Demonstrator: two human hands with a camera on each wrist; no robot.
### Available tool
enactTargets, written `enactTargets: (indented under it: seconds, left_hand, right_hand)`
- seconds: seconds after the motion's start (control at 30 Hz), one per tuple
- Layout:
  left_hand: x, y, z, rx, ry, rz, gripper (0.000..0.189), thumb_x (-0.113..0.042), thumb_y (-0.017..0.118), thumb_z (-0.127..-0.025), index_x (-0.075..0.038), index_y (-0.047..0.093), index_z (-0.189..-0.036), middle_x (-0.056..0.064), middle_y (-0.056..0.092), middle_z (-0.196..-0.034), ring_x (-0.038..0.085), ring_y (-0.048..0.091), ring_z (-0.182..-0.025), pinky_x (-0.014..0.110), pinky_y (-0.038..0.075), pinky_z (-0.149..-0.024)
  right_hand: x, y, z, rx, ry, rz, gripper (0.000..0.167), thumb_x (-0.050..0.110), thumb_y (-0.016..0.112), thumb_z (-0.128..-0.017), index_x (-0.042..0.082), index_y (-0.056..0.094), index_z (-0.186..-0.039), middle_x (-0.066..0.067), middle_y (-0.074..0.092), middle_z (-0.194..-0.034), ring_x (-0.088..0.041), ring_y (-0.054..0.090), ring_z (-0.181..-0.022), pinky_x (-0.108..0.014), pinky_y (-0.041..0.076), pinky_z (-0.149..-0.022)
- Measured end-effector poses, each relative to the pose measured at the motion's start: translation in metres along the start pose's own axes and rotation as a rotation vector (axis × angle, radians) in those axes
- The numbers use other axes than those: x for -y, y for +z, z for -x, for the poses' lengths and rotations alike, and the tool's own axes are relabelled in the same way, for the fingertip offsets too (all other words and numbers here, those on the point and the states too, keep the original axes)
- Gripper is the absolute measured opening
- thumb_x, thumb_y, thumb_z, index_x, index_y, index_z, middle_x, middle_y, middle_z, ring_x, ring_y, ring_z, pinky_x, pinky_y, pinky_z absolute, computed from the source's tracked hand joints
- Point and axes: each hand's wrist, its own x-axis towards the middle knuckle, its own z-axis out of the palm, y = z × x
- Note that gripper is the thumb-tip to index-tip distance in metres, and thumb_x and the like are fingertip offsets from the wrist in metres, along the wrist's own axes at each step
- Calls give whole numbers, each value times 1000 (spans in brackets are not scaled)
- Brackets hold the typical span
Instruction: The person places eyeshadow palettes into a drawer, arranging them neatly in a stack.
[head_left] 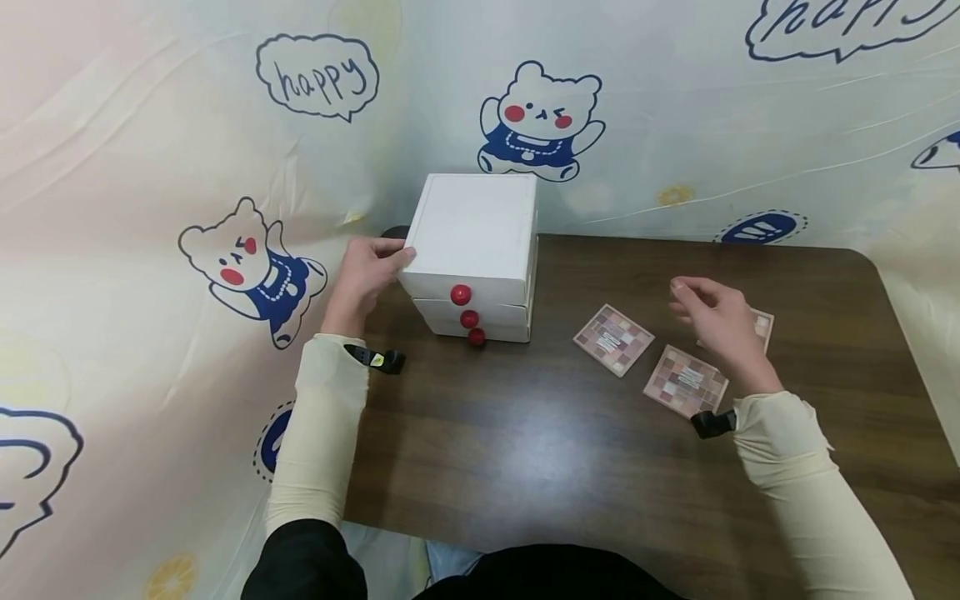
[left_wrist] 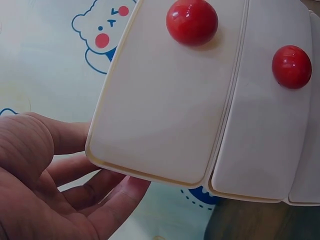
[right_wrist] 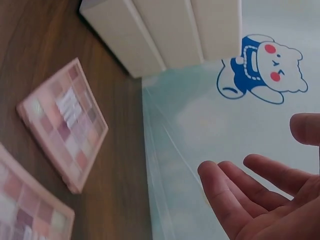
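Observation:
A white drawer box [head_left: 472, 225] with three red knobs [left_wrist: 192, 21] stands at the back left of the table. My left hand [head_left: 369, 271] holds its upper left edge, the thumb along the top and the fingers against the side. In the left wrist view, that hand [left_wrist: 65, 185] curls about the box's corner. My right hand [head_left: 716, 321] hovers over the right part of the table, its fingers loosely bent and holding nothing. Below and beside it lie flat square pink checkered cases: one at left [head_left: 613, 340], one nearer me [head_left: 686, 381], and one partly hidden behind the hand [head_left: 762, 327].
The brown wooden table [head_left: 540, 467] meets a pale curtain [head_left: 652, 125] printed with bears along its back and left sides. A dark round thing [head_left: 396, 232] shows partly behind the box's left side. My body is at the table's front edge.

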Motion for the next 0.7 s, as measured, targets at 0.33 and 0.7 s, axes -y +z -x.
enactTargets:
  seconds: [0.33,0.7]
  left_hand:
    - [0,2,2,-35,-7,-4,40,-24,69,-97,-1,66,-130,18,59,-131,31,52,-110,43,52,-96]
    - [-2,1,1,-27,-70,24,41,-25,72,-96,-1,67,-129,17,58,-129,31,56,-110,42,54,-95]
  right_hand:
    - [1,28,-5,47,28,-220,61,45,53,-103,-4,53,-140,-5,69,-115,-12,67,-101,-27,55,-88]
    - [13,65,-4,146,14,-511,36,29,58,-104,-3,62,-120,-9,73,-98,-19,71,-87,-29,59,-78]
